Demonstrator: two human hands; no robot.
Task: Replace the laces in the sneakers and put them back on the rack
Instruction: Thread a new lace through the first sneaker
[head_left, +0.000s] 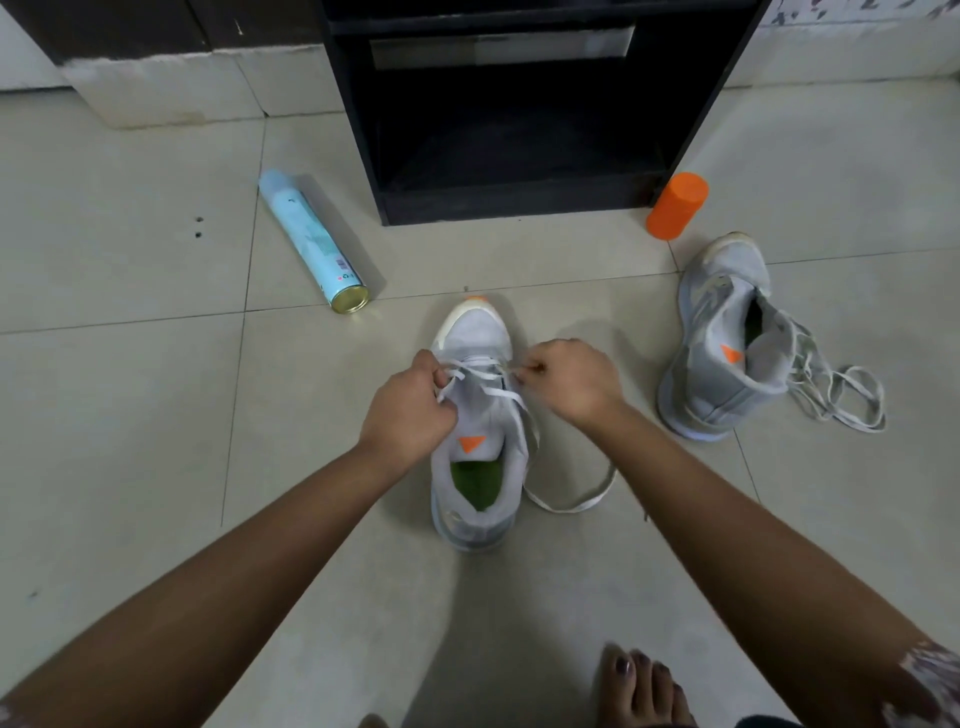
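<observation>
Left hand (410, 410) and right hand (574, 382) each pinched the lace (498, 391) at the lower eyelets of the near sneaker (475, 431), toe toward the rack (519, 130), presumably for threading.

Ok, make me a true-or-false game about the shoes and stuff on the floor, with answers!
1. The left hand and right hand both pinch the lace of the near sneaker. True.
2. The spray can stands upright. False: it lies on its side on the floor.
3. The second sneaker sits in the rack. False: it is on the floor, right of the rack.
4. An orange cylinder is by the rack's right corner. True.
</observation>
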